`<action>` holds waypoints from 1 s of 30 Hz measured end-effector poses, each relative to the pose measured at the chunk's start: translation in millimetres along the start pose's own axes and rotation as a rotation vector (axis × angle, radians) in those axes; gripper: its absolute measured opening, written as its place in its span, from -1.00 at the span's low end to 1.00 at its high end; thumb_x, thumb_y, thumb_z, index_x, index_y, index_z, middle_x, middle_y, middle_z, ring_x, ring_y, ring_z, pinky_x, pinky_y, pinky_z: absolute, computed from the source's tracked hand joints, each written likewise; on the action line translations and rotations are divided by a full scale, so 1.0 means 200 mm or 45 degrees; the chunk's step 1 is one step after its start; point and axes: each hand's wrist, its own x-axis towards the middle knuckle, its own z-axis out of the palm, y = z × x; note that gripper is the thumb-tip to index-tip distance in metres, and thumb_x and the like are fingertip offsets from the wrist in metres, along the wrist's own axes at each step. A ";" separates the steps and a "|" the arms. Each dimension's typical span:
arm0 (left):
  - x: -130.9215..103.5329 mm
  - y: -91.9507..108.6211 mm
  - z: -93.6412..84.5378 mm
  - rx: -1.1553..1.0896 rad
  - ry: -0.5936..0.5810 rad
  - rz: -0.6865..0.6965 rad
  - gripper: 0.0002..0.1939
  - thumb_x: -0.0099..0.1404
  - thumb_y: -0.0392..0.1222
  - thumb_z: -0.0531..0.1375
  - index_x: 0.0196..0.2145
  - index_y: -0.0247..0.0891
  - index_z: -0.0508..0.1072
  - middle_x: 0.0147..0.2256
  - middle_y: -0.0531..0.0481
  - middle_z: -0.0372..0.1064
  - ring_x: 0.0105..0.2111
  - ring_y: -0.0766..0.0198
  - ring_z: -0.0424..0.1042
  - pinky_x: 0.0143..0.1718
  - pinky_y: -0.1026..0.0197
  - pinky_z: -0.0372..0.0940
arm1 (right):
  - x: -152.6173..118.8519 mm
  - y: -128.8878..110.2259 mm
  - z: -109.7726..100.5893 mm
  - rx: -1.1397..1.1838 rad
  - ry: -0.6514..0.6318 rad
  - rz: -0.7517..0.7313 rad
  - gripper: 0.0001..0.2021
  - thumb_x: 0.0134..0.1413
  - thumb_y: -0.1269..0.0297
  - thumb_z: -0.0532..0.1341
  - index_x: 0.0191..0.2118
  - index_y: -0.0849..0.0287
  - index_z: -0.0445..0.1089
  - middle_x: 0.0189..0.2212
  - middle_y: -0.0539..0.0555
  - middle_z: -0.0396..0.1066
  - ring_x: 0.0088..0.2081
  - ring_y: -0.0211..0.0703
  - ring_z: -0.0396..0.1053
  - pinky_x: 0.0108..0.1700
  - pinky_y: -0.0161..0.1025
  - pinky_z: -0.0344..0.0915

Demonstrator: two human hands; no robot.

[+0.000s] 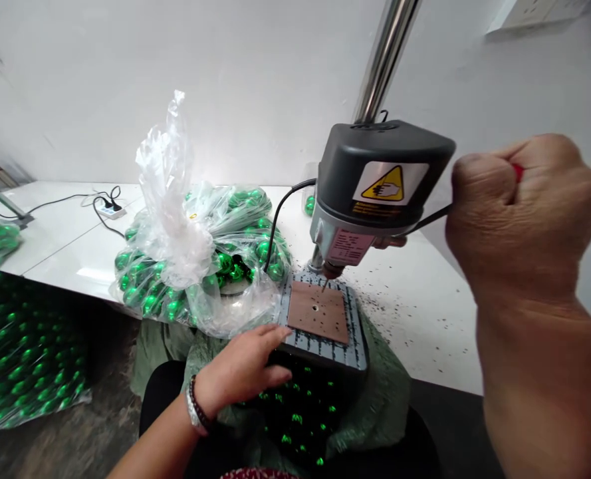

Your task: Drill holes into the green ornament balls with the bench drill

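Observation:
A small drill press (387, 173) stands at the table's front edge, its bit pointing down at a brown board (320, 322) on the slotted metal base (357, 356). The board has a round hole and dark specks on it. High at the right, my right hand (524, 206) is wrapped round the end of the press's lever (432, 218); a bit of red shows between its fingers. My left hand (250, 366) is by the base's left front corner, fingers stretched out, thumb apart, nothing visible in it. Below the base, a sack (375, 399) contains shiny green balls (298, 419).
Left of the press lies a clear plastic bag (168, 193) of green balls. Another large bag of green balls (30, 359) stands at the lower left. Dark shavings (395, 306) litter the white table (435, 332). A power strip (112, 210) with cords sits farther back.

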 end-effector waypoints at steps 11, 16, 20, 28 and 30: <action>0.34 -0.29 -0.48 0.499 0.763 -0.685 -0.59 0.23 -0.35 -0.03 -0.05 -0.41 0.48 -0.14 -0.26 0.51 -0.11 -0.01 0.47 -0.05 0.05 0.32 | 0.02 -0.01 -0.03 0.041 -0.110 0.036 -0.81 0.01 0.29 0.08 -0.55 0.22 0.15 -0.58 -0.02 0.12 -0.51 -0.44 -0.08 -0.34 -0.26 -0.04; 0.32 -0.34 -0.57 0.778 1.022 -0.554 -0.45 0.27 -0.38 -0.05 0.22 -0.42 0.22 0.17 -0.32 0.27 0.12 -0.07 0.32 0.13 -0.06 0.19 | 0.02 -0.01 -0.02 0.051 -0.093 0.077 -0.86 0.00 0.27 0.09 -0.49 0.22 0.20 -0.45 0.03 0.28 -0.49 -0.44 -0.06 -0.30 -0.26 -0.02; 0.35 -0.37 -0.56 0.626 0.557 -0.549 -0.60 0.32 -0.23 0.00 0.06 -0.30 0.40 0.08 -0.19 0.39 0.07 0.08 0.37 0.10 0.12 0.22 | 0.03 0.01 -0.01 0.028 -0.072 0.031 -0.88 -0.01 0.29 0.08 -0.48 0.22 0.22 -0.48 0.00 0.26 -0.49 -0.45 -0.03 -0.34 -0.31 -0.02; 0.32 -0.36 -0.41 0.521 0.451 -0.651 -0.38 0.14 -0.07 0.25 0.14 -0.26 0.27 -0.09 -0.23 0.46 -0.08 -0.06 0.44 -0.08 0.05 0.27 | 0.03 0.05 0.00 -0.002 -0.021 -0.120 -0.80 0.00 0.28 0.08 -0.56 0.24 0.18 -0.65 -0.06 0.05 -0.57 -0.46 -0.06 -0.44 -0.36 -0.08; 0.27 -0.30 -0.37 0.139 0.531 -0.483 -0.40 0.12 -0.06 0.27 0.11 -0.26 0.30 -0.07 -0.16 0.44 -0.09 0.03 0.42 -0.07 0.11 0.25 | 0.03 0.04 0.00 -0.002 -0.013 -0.107 -0.86 0.03 0.31 0.08 -0.49 0.24 0.21 -0.60 -0.06 0.13 -0.54 -0.46 -0.02 -0.41 -0.36 -0.04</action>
